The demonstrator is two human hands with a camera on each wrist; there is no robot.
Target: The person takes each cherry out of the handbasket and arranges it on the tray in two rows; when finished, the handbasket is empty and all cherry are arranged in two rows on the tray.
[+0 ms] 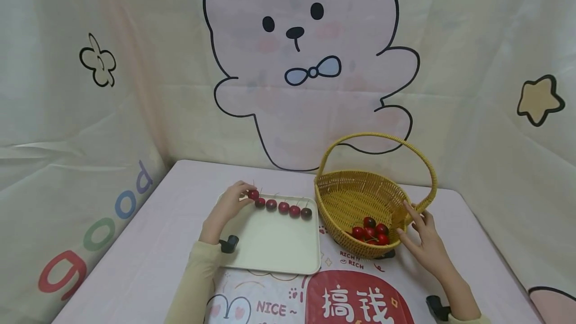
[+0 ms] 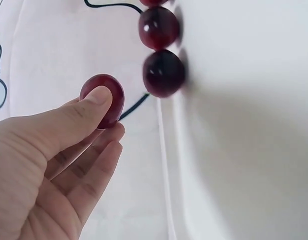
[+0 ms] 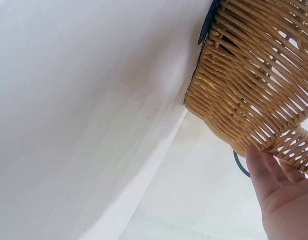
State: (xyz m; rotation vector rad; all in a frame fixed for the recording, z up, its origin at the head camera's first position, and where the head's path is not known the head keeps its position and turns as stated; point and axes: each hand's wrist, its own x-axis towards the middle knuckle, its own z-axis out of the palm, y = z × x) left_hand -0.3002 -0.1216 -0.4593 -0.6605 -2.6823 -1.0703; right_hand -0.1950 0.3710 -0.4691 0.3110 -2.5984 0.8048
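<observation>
My left hand [image 1: 229, 209] pinches a dark red cherry [image 2: 114, 107] between thumb and fingers, at the far left corner of a cream tray [image 1: 279, 249]. Along the tray's far edge lies a row of several cherries [image 1: 283, 208]; the held one is beside the row's left end. A yellow woven basket [image 1: 346, 199] with a tall arched handle [image 1: 375, 135] stands right of the tray. Inside it several red cherries [image 1: 370, 234] are heaped at the near side. My right hand [image 1: 425, 246] touches the basket's right side near the handle's base, fingers mostly straight.
A pale cloth with printed red lettering [image 1: 355, 296] covers the table. Behind stands a fabric backdrop [image 1: 306, 114] with a cartoon bear; more printed fabric hangs left and right. Dark wrist-worn pieces [image 1: 229, 244] sit at both wrists.
</observation>
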